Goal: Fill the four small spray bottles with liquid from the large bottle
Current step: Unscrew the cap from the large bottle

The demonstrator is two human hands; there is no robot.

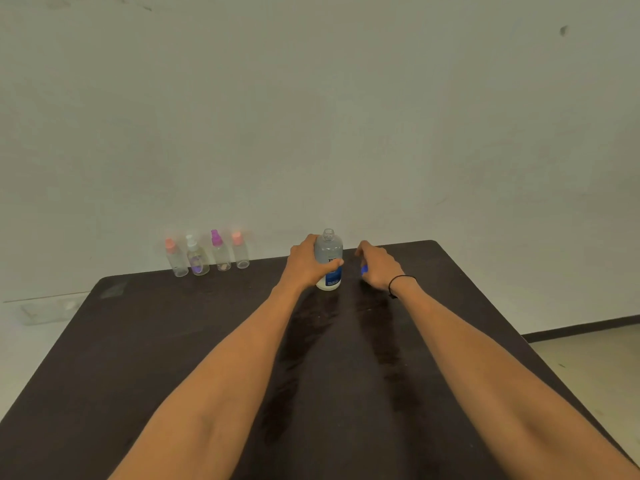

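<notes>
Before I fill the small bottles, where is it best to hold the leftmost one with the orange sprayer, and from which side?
Probably take the leftmost spray bottle around its clear body, below the orange sprayer, coming with the left hand from its open left side. It stands upright, slightly tilted, and the white-topped bottle stands close on its right, so a grip from there is crowded.

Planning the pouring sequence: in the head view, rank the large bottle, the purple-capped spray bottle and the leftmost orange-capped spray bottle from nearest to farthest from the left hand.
1. Large bottle: gripped by the left hand, table centre, neck open.
2. Purple-capped spray bottle: left of that hand, third in the row by the wall.
3. Leftmost orange-capped spray bottle: the row's far left end.
</notes>
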